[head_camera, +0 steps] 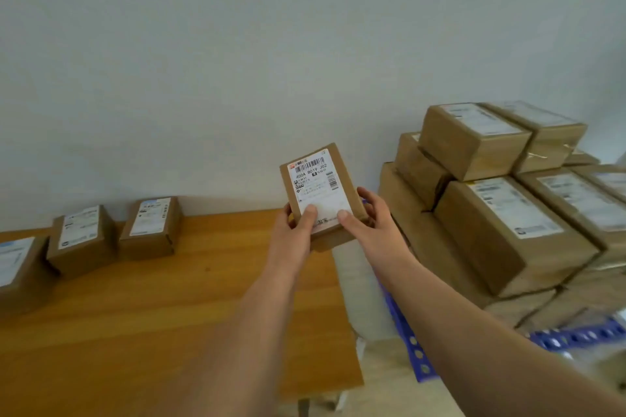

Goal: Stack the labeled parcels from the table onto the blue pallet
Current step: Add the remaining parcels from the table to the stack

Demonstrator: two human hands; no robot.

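A parcel [321,193] was held in the air between the table [169,298] and the blue pallet [411,342].

Both the left hand [296,230] and the right hand [367,217] gripped its near end, thumbs pressed on the white label, fingers curled under it. To place it well, the person probably should keep it level, carry it right, and set it flat on a stable box of the stack [508,213], label up. The pallet already carried many boxes in several layers; three parcels [149,227] remained on the table's far left.
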